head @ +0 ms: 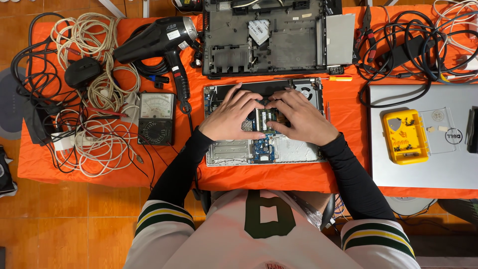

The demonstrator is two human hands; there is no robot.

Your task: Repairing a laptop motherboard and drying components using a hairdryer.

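An opened silver laptop base [234,152] lies on the orange-covered table, its blue circuit board [263,148] and a round fan [304,91] exposed. My left hand [233,115] and my right hand [301,117] both rest on the board's middle, fingertips meeting over a green memory module [267,118]. The fingers press down around the module; whether they pinch it I cannot tell. Both arms wear black sleeves.
A black laptop bottom cover [271,37] lies behind. A black heat gun [159,37], an analog multimeter [156,118], a mouse [82,71] and tangled cables [94,89] fill the left. A closed silver laptop [423,164] with a yellow parts box [404,136] sits right; a screwdriver [334,78] lies nearby.
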